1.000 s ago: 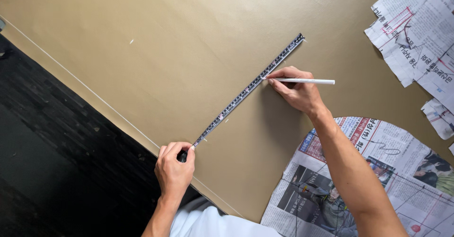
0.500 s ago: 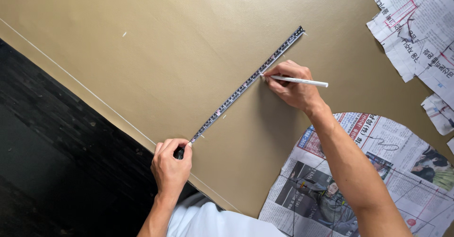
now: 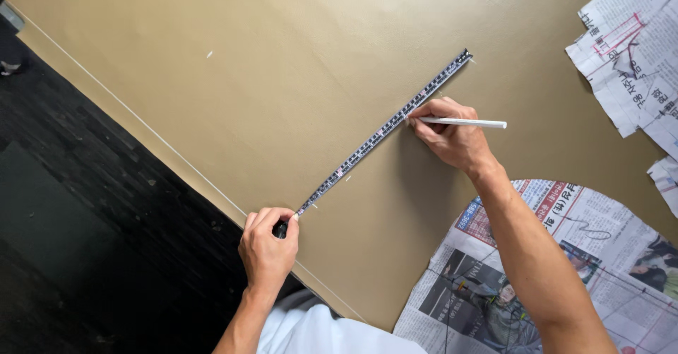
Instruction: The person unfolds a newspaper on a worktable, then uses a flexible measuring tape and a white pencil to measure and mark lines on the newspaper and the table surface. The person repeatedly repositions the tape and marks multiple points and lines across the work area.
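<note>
- The sheet (image 3: 282,64), a large matte gold-tan piece, lies flat and fills most of the view; every place below is told against it.
- The tape (image 3: 381,133), a narrow dark strip with pale marks, runs straight across the sheet from near its lower-left edge up toward its upper right, lying flat on it.
- The left hand (image 3: 267,251) sits at the sheet's lower-left edge, fist clenched around the dark tape case, of which only a small part shows between the fingers.
- The right hand (image 3: 452,136) rests on the sheet just beside the tape, past its midpoint, fingers pinched around a pencil (image 3: 466,122).
- The pencil is thin and white; its tip touches the sheet right against the tape's edge, its shaft pointing away to the right.
- 1 newspaper (image 3: 537,276), cut with a rounded edge, lies on the sheet's lower-right part, under the right forearm.
- More newspaper pieces (image 3: 628,57) lie at the sheet's upper-right corner.
- A dark floor (image 3: 92,213) borders the sheet's lower-left edge.
- A small pale fleck (image 3: 210,54) shows on the sheet's upper-left part, well apart from the tape.
</note>
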